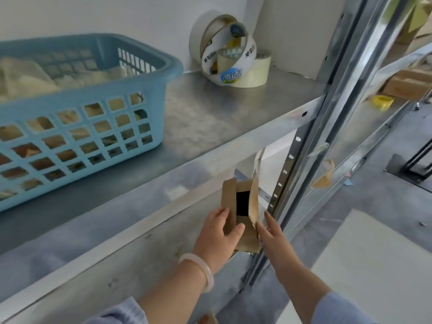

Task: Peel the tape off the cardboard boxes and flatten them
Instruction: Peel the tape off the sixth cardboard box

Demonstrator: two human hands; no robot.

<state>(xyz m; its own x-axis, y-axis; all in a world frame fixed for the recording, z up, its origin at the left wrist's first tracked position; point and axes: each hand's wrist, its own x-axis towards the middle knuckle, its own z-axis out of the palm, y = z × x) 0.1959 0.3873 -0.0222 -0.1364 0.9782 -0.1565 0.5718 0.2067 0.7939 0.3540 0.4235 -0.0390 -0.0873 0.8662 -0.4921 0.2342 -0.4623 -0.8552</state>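
Observation:
A small brown cardboard box (pixel 245 239) is held below the front edge of a metal shelf, its top flaps standing open over a dark inside. My left hand (pixel 217 235), with a pale bangle on the wrist, grips the box's left flap and side, thumb across the front. My right hand (pixel 272 232) presses flat against the box's right side, fingers straight. A strip of pale tape (pixel 258 160) hangs up from the right flap.
A blue plastic basket (pixel 77 127) with crumpled tape and cardboard scraps sits on the metal shelf (pixel 210 118). Rolls of clear tape (pixel 231 57) stand at the back. A steel upright (pixel 311 146) runs just right of my hands. Cardboard boxes (pixel 409 83) lie beyond, on the floor.

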